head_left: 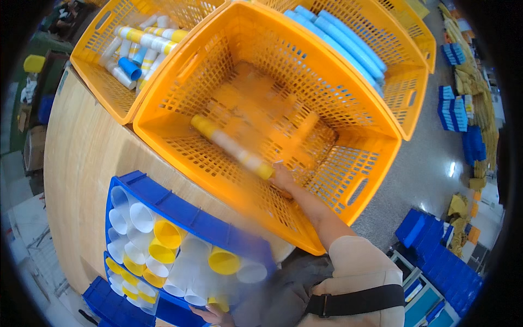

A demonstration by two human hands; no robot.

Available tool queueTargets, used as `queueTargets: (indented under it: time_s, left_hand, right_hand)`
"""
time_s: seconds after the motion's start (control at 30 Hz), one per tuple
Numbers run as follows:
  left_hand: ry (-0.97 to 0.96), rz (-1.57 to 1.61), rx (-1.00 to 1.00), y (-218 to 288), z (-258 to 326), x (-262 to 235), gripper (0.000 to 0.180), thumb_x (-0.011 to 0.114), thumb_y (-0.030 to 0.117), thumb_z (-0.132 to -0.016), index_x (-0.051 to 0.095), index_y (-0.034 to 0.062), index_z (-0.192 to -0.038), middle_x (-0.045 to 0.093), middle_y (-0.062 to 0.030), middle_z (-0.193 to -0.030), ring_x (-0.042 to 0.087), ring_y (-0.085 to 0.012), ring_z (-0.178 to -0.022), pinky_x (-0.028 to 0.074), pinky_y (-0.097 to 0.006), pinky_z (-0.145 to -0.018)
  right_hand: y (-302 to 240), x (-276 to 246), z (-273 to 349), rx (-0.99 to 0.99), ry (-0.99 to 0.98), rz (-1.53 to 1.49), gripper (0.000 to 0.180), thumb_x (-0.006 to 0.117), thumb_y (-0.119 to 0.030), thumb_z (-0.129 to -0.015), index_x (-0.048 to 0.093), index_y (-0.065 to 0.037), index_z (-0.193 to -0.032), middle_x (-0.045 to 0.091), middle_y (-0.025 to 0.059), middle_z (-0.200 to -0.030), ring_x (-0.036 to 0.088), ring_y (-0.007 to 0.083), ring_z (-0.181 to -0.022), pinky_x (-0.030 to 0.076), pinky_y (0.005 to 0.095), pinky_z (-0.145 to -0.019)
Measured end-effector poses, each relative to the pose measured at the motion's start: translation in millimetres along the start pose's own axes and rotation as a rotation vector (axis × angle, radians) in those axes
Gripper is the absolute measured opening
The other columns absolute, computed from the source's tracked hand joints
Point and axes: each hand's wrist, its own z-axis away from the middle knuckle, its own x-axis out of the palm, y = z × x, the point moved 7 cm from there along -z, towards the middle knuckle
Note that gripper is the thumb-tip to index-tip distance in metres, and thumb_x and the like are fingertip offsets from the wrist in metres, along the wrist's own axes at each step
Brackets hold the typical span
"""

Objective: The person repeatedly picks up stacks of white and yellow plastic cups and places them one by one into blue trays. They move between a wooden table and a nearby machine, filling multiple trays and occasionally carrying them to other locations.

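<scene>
- While right hand [283, 177] reaches into the middle crate [376, 131], it's closed round one end of a blurred yellow-white tube stack [231, 147], above the crate floor.
- Left hand [213, 315] at the blue bin [190, 215] of cups [169, 234]; grip unclear.
- Risk: single-end hold, so the stack could sag, separate or snag the mesh.
- Wooden table [81, 163]; grey floor with blue bins [436, 256] stacked about.

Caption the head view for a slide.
Right hand lowers a yellow-and-white stack of plastic cones into an orange mesh plastic crate.
</scene>
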Motion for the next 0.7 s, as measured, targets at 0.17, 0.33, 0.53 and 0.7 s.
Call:
queueTargets:
  time_s: [0.17,0.33,0.53,0.7]
  left_hand:
    - [-0.060,-0.196,-0.011,9.2,2.9,-2.2,0.077,0.043,0.055,-0.101,0.022,0.0065,-0.158,0.034,-0.0216,-0.157,0.032,-0.0408,-0.142,0.029,-0.042,-0.116]
    - [-0.047,-0.153,0.038,44.6,5.4,-7.5,0.076,0.048,0.052,-0.100,0.029,0.0013,-0.154,0.048,-0.0317,-0.143,0.052,-0.0476,-0.125,0.044,-0.050,-0.101]
    - [0.054,-0.120,0.175,81.9,3.9,-19.1,0.076,0.057,0.054,-0.097,0.042,-0.0079,-0.139,0.060,-0.0337,-0.123,0.063,-0.0486,-0.106,0.052,-0.051,-0.088]
    - [0.098,0.579,0.028,55.1,-6.0,-37.5,0.072,0.051,0.035,-0.102,0.019,-0.0007,-0.155,0.032,-0.0221,-0.154,0.036,-0.0353,-0.141,0.032,-0.047,-0.114]
  right_hand:
    - [-49.2,25.2,-57.1,0.048,0.084,0.183,0.068,0.079,-0.031,-0.079,0.050,-0.003,-0.134,0.051,0.0209,-0.140,0.051,0.0362,-0.126,0.044,0.0499,-0.102]
    - [-55.6,9.9,-56.7,0.044,0.305,-0.024,0.059,0.082,-0.036,-0.073,0.063,-0.006,-0.120,0.063,0.0210,-0.120,0.055,0.0389,-0.116,0.047,0.0487,-0.093]
    - [-55.9,-70.8,51.2,-0.272,0.280,-0.128,0.070,0.084,-0.020,-0.065,0.057,-0.006,-0.129,0.057,0.0208,-0.122,0.053,0.0399,-0.116,0.046,0.0475,-0.096]
    - [-144.1,-153.4,225.7,-0.688,0.531,-0.025,0.072,0.082,-0.007,-0.065,0.053,-0.006,-0.131,0.057,0.0172,-0.125,0.052,0.0375,-0.119,0.042,0.0456,-0.103]
